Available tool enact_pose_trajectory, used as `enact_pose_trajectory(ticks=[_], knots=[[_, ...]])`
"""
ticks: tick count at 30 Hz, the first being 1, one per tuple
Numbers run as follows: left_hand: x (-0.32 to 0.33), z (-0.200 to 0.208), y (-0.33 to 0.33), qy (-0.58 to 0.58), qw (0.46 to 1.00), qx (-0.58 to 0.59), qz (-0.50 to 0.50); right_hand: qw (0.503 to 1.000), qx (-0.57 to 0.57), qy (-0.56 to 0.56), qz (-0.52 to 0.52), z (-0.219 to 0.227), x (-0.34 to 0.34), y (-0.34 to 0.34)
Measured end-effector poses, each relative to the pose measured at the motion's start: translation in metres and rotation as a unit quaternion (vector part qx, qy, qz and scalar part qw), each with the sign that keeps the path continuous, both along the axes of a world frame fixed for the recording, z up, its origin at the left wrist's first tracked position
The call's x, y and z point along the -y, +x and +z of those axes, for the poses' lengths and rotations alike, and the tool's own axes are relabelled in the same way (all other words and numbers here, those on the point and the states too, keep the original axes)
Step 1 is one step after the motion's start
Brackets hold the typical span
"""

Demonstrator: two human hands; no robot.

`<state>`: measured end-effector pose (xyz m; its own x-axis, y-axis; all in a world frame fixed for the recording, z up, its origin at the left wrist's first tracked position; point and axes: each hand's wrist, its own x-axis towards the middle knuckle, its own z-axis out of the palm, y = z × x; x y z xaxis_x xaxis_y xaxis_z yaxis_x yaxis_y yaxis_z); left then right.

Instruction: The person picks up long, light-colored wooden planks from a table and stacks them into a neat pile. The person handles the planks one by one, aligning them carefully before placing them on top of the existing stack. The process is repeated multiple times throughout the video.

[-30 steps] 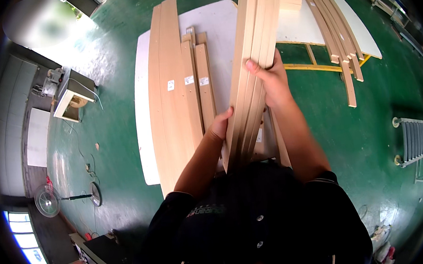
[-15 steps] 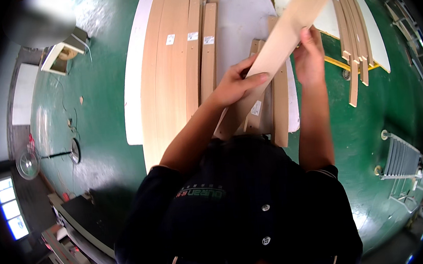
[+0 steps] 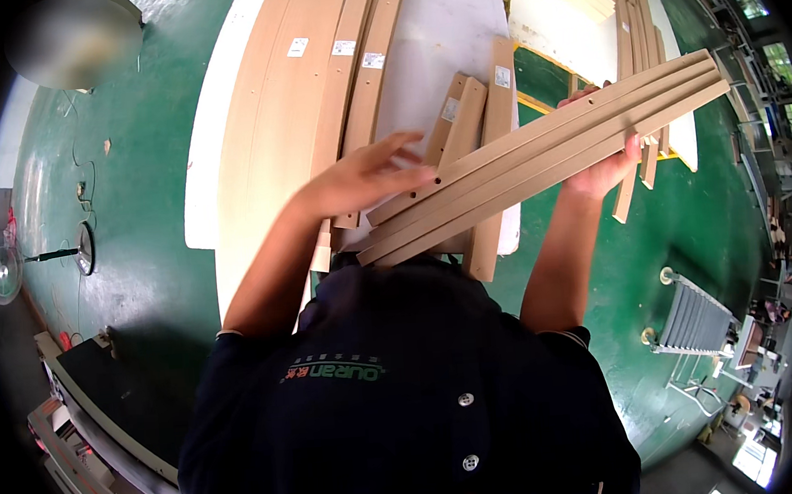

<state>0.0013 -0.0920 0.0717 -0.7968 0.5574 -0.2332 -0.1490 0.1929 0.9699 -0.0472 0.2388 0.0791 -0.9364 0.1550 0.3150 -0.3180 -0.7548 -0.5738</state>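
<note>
Our left hand (image 3: 364,178) has let go of its grip: its fingers are open and spread over the left end of the wooden bundle (image 3: 541,154), and we cannot tell if they touch. The bundle, which stood steeper half a second ago, now lies slanted across our front, above the white table (image 3: 439,14), with its grooved side up. Our right hand (image 3: 598,178) is closed around it nearer the right end, so we judge that this hand alone carries the load.

Now we count, from the left: one fan (image 3: 3,274); one wide panel (image 3: 268,118) with a seam, perhaps two pieces; two labelled narrow boards (image 3: 369,102), with at least one more behind; in the bundle, seemingly three strips; partly beneath it, three shorter boards (image 3: 499,111); one roller stand (image 3: 695,313) on the floor.
</note>
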Motion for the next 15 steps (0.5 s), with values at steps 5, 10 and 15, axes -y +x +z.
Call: enact_pose_trajectory(ticks=[5, 10, 15], knots=[[0.029, -0.044, 0.01, 0.021, 0.975, 0.158, -0.156, 1.0, 0.009, 0.014, 0.007, -0.002, 0.005, -0.001], [0.019, -0.015, 0.016, 0.082, 0.962, 0.218, -0.146, 0.997, -0.018, 0.064, 0.03, -0.015, 0.002, -0.009], [0.017, 0.005, 0.024, 0.086, 0.965, 0.222, -0.11, 1.0, -0.02, 0.003, 0.016, -0.019, 0.016, -0.013]])
